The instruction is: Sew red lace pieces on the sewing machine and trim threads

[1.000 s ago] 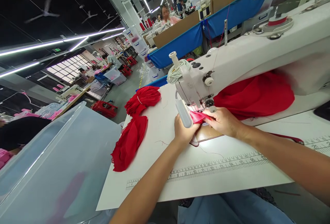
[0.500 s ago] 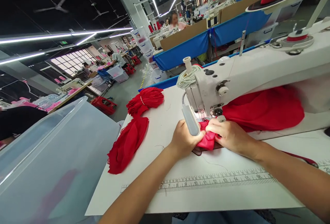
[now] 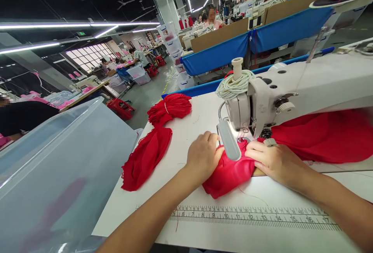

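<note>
A piece of red fabric (image 3: 230,177) lies under the needle end of the white sewing machine (image 3: 314,84), its near part spread over the table. My left hand (image 3: 203,154) holds the fabric's left edge, fingers curled and thumb against the cloth. From the right, my right hand (image 3: 276,162) grips the same piece close to the presser foot, its fingertips pressed together on it. A grey lamp (image 3: 229,139) hangs in front of the needle and covers part of the cloth. More red fabric (image 3: 323,134) is bunched beneath the machine arm.
On the white table (image 3: 180,160) to the left lie a tied red bundle (image 3: 171,108) and a folded red piece (image 3: 148,158). A printed ruler (image 3: 227,216) runs along the front. A translucent bin (image 3: 67,160) stands at the left; co-workers sit farther off.
The red fabric under the needle has spread out toward me and to the left. My left hand has moved away from my right hand. The view has shifted, so the machine appears farther right.
</note>
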A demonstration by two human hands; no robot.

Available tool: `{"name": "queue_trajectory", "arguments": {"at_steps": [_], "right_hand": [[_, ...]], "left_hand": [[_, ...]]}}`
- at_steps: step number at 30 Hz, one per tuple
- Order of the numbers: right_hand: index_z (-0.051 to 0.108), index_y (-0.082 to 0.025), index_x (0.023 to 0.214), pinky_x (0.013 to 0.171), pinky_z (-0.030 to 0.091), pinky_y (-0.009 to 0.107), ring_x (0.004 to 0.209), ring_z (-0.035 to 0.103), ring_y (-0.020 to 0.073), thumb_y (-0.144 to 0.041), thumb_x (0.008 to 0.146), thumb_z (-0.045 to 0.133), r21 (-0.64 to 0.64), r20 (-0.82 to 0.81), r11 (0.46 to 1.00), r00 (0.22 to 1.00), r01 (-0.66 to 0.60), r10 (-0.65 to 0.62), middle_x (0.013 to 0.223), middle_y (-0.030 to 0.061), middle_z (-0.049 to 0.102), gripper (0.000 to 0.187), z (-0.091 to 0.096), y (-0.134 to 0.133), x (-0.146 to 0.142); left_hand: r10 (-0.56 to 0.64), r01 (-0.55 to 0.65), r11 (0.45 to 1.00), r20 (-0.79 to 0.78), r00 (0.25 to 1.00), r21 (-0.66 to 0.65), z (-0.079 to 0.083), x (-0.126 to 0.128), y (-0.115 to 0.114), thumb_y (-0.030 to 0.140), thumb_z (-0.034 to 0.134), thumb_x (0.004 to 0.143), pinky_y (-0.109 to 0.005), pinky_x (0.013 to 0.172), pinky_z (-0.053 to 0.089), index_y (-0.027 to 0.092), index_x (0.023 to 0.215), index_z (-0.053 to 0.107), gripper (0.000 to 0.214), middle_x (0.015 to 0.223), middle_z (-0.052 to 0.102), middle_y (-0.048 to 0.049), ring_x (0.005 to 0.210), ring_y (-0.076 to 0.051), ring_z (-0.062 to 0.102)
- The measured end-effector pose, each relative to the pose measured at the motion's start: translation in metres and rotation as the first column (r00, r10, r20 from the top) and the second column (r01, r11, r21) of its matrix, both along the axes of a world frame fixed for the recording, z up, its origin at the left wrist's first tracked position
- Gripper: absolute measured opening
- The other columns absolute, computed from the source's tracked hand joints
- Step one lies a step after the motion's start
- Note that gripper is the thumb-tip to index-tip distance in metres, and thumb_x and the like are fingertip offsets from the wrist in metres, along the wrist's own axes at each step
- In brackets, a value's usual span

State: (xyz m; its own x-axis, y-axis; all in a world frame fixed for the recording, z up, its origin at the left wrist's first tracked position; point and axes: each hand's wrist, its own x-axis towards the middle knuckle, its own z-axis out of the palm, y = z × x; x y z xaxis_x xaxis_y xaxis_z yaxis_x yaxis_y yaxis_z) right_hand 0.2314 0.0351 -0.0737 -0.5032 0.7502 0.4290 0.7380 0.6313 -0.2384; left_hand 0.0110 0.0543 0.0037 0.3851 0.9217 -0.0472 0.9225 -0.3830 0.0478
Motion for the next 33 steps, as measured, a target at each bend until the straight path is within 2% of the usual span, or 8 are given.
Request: {"name": "queue_trajectory", "arguments": {"at_steps": [6,11,15,17,21,24,28,33], "right_hand": [[0.058,-0.018,0.087,0.045,0.016,0.027,0.041,0.036,0.0111,-0.005,0.084,0.039,0.247,0.096,0.969,0.994,0.027,-0.052,0.052,-0.0037,0.045,0.023,0.011,-0.002,-0.003],[0.060,-0.017,0.104,0.047,0.018,0.028,0.045,0.044,0.0122,-0.004,0.085,0.037,0.322,0.141,0.947,0.989,-0.009,-0.038,0.068,0.0008,0.060,0.032,0.016,-0.003,-0.007],[0.056,-0.020,0.075,0.048,0.014,0.031,0.043,0.036,0.0116,-0.004,0.079,0.038,0.242,0.142,0.967,0.983,0.079,-0.116,0.067,0.0010,0.058,0.024,0.003,0.000,-0.006],[0.052,-0.020,0.072,0.049,0.012,0.031,0.043,0.033,0.0116,-0.003,0.076,0.038,0.232,0.134,0.966,0.979,0.117,-0.151,0.064,0.0005,0.055,0.022,-0.004,0.002,-0.005],[0.046,-0.021,0.071,0.049,0.011,0.032,0.043,0.030,0.0120,-0.007,0.076,0.040,0.167,0.119,0.977,0.981,0.135,-0.155,0.064,0.0000,0.052,0.017,-0.007,0.003,-0.003],[0.049,-0.022,0.076,0.049,0.016,0.030,0.046,0.034,0.0123,-0.012,0.078,0.041,0.022,0.074,0.990,0.987,0.139,-0.140,0.067,0.0006,0.055,0.014,-0.002,0.002,-0.003],[0.056,-0.024,0.087,0.051,0.027,0.026,0.055,0.048,0.0148,-0.019,0.082,0.043,-0.168,-0.059,0.980,0.992,0.104,-0.116,0.071,0.0012,0.060,0.016,0.006,0.000,-0.001],[0.061,-0.024,0.090,0.053,0.037,0.026,0.061,0.057,0.0173,-0.022,0.081,0.046,-0.262,-0.171,0.962,0.977,0.079,-0.127,0.074,0.0022,0.066,0.018,0.011,0.001,-0.002]], "left_hand": [[0.090,-0.093,0.973,-0.022,0.996,-0.213,0.010,0.014,-0.015,0.022,0.044,0.088,-0.031,0.054,0.036,0.017,0.092,0.055,0.012,0.069,0.062,-0.0030,0.062,-0.022,0.059],[-0.075,0.151,0.944,0.254,0.964,-0.292,0.012,0.035,-0.054,0.029,0.049,0.092,-0.032,0.064,0.048,0.018,0.092,0.059,0.015,0.086,0.068,-0.0054,0.075,-0.022,0.064],[-0.411,0.591,0.802,0.642,0.648,-0.082,-0.009,0.033,-0.076,0.017,0.045,0.094,-0.028,0.086,0.052,0.013,0.109,0.057,0.019,0.108,0.067,-0.0113,0.099,-0.019,0.063],[-0.464,0.566,0.815,0.723,0.512,0.123,-0.019,0.022,-0.077,0.014,0.041,0.095,-0.027,0.089,0.051,0.013,0.109,0.055,0.021,0.107,0.066,-0.0115,0.101,-0.018,0.062],[-0.246,0.179,0.969,0.649,0.720,0.169,-0.032,-0.010,-0.046,0.006,0.033,0.091,-0.029,0.073,0.051,0.018,0.101,0.055,0.026,0.093,0.061,-0.0068,0.082,-0.017,0.058],[-0.334,0.307,0.942,0.453,0.826,0.135,-0.039,-0.024,-0.010,0.002,0.036,0.086,-0.033,0.078,0.051,0.018,0.105,0.055,0.031,0.102,0.061,-0.0080,0.091,-0.019,0.057],[-0.472,0.469,0.877,0.363,0.803,0.102,-0.046,-0.017,0.020,0.019,0.058,0.083,-0.038,0.088,0.050,0.016,0.104,0.056,0.022,0.108,0.061,-0.0107,0.101,-0.023,0.056],[-0.551,0.529,0.828,0.443,0.708,0.186,-0.049,0.007,0.023,0.025,0.054,0.086,-0.035,0.085,0.049,0.017,0.083,0.056,0.009,0.095,0.062,-0.0091,0.091,-0.021,0.057]]}}
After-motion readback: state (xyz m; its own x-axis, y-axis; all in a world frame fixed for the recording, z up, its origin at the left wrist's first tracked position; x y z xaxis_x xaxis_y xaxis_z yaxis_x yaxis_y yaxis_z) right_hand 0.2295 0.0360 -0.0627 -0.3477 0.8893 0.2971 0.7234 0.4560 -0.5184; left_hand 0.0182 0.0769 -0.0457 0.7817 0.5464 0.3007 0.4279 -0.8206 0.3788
